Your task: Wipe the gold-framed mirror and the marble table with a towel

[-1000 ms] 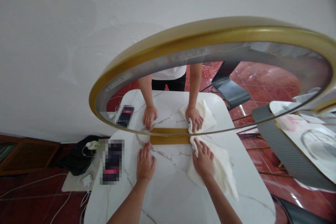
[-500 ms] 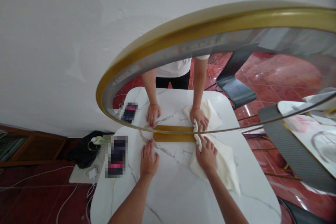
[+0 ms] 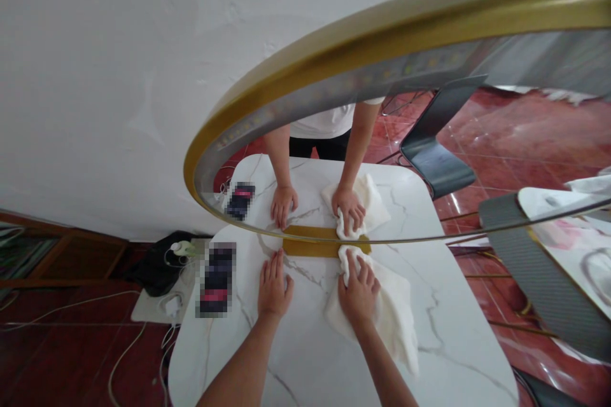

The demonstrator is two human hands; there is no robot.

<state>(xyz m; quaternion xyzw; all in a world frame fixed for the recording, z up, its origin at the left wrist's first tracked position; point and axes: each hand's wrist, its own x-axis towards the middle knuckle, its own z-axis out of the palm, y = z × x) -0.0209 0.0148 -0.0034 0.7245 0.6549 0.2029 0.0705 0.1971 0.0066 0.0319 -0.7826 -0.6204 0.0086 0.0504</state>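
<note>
My left hand lies flat on the white marbled table. Its fingertips touch the left end of the gold base of a round mirror. My right hand holds a white cloth, with a bunched part under its fingers pressed against the right part of that base. The rest of the cloth trails loosely over the tabletop to the right. Above rises the tilted mirror with its thick gold rim. Both hands and the cloth are reflected in its glass.
A blurred-out phone-like object lies on the table's left side. Beyond that edge are a black bag, a small green-white bottle and white cables. To the right stand a grey ribbed panel and another white table.
My right hand has slid the cloth leftward along the gold base, uncovering the base's right end. My left hand keeps its place by the base. The view has shifted slightly.
</note>
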